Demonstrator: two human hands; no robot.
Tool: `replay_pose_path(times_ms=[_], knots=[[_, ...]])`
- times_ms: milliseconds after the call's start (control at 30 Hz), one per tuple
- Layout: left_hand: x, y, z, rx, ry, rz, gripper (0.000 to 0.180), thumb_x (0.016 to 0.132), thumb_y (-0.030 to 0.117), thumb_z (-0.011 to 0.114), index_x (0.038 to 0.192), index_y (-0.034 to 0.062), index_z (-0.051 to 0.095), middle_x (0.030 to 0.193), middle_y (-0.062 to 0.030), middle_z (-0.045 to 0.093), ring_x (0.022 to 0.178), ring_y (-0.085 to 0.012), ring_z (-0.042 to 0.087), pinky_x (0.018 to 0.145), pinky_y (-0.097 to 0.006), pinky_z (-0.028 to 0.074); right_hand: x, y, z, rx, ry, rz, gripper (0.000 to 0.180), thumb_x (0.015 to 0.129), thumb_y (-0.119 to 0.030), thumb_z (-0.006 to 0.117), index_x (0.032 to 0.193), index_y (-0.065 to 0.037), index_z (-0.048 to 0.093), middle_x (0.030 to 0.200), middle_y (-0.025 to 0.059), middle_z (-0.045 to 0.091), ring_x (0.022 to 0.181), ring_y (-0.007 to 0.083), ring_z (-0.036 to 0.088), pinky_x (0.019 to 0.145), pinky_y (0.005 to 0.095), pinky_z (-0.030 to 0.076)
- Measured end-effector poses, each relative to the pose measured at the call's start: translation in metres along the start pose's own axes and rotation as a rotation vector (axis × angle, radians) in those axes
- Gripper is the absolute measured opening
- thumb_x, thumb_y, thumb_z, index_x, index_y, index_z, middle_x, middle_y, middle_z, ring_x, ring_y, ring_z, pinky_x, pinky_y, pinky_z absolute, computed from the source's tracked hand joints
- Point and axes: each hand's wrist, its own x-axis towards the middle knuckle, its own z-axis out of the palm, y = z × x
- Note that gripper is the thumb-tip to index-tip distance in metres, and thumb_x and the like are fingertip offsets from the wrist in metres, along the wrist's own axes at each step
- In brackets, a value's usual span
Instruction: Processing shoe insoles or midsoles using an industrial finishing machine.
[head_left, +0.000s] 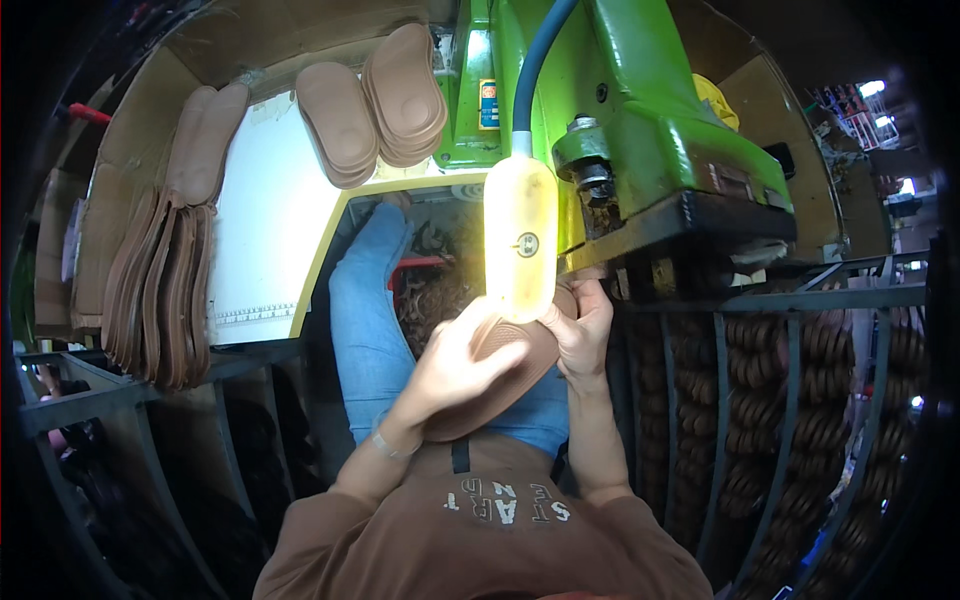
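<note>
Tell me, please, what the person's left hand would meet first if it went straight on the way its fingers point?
The left hand lies on the brown oval shoe sole, fingers pointing up and right. Going on, it would probably meet the glowing yellow work lamp first, though depth is unclear.

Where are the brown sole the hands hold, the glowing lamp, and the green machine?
brown sole (500, 385): head view, on its lower middle, between the hands.
glowing lamp (521, 240): head view, middle of its yellow shade.
green machine (655, 110): head view, on its painted side.
</note>
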Motion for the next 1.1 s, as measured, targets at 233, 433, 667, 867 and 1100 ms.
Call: replay_pose_path(times_ms=[233,433,667,867,1100], knots=[[0.021,-0.015,0.037,0.066,0.155,-0.028,0.016,0.086,0.014,0.063,0.094,-0.0001,0.062,0.079,-0.0055,0.06,0.072,-0.0104,0.055,0.067,-0.025,0.046,-0.123,0.025,-0.027,-0.281,-0.052,0.378,0.056,0.072,-0.015,0.077,0.116,0.005,0.052,0.11,0.0121,0.06,0.098,0.0188,0.058,0.086,0.0305,0.046],[0.009,-0.022,0.04,-0.145,0.249,-0.012,0.02,0.084,0.003,0.063,0.103,-0.0032,0.059,0.088,-0.0041,0.061,0.078,-0.0075,0.057,0.069,-0.021,0.047,-0.182,0.013,-0.079,0.031,0.116,0.598,0.038,0.076,-0.01,0.071,0.106,0.006,0.054,0.1,0.0124,0.063,0.087,0.0154,0.062,0.076,0.0269,0.049],[0.009,-0.017,0.03,-0.3,0.263,-0.004,0.024,0.081,0.0,0.065,0.103,-0.0052,0.059,0.091,-0.0079,0.064,0.079,-0.0095,0.06,0.071,-0.022,0.049,-0.127,-0.03,-0.123,0.049,0.336,0.283,0.026,0.08,-0.008,0.06,0.101,0.002,0.05,0.09,0.0088,0.061,0.079,0.0105,0.059,0.07,0.0228,0.047],[0.006,-0.007,0.006,-0.249,0.257,0.038,0.022,0.077,0.001,0.068,0.098,-0.0048,0.062,0.091,-0.0089,0.066,0.084,-0.0113,0.06,0.078,-0.025,0.047,-0.053,-0.053,-0.12,-0.039,0.336,0.215,0.023,0.081,-0.009,0.061,0.099,-0.001,0.051,0.089,0.0056,0.059,0.079,0.0087,0.057,0.069,0.0201,0.045],[-0.002,-0.001,-0.018,-0.192,0.252,-0.089,0.023,0.075,0.0,0.07,0.096,-0.0051,0.061,0.089,-0.0096,0.066,0.082,-0.0124,0.062,0.076,-0.026,0.049,-0.012,-0.026,-0.128,0.104,0.196,0.073,0.024,0.079,-0.006,0.062,0.102,0.0,0.055,0.09,0.0058,0.06,0.082,0.0151,0.059,0.076,0.027,0.047]])
